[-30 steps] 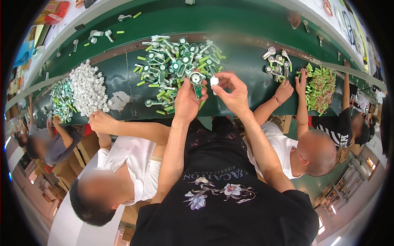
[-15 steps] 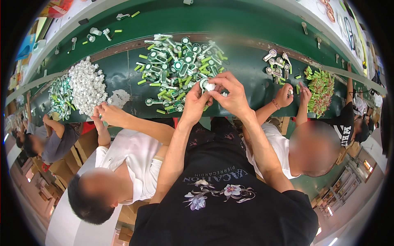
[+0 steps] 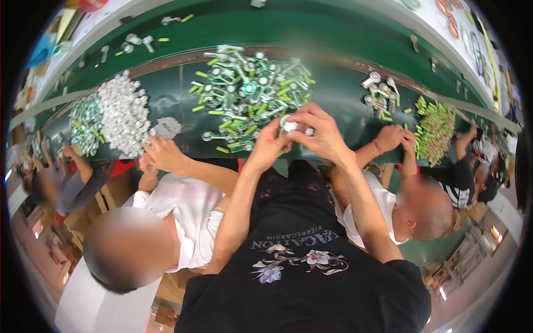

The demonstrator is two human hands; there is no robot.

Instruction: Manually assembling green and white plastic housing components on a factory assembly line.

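Just in front of the heap, my left hand and my right hand meet around a small white and green round part. Its lower side is hidden by my fingers, and its exact kind is too small to make out. Both hands are closed on it, thumbs and fingertips pinching from either side. Right behind them lies a heap of small white and green round-headed parts with handles, mixed with bright green cylinders.
To the left are a pile of small white pieces and a smaller green-white pile. Green sticks are heaped at the right, near several loose parts. Co-workers' hands work close on both sides.
The view has shifted slightly. My hands still hold the white and green part, now turned a little, with my right fingers spread further over it. The right co-worker's hands have come together.
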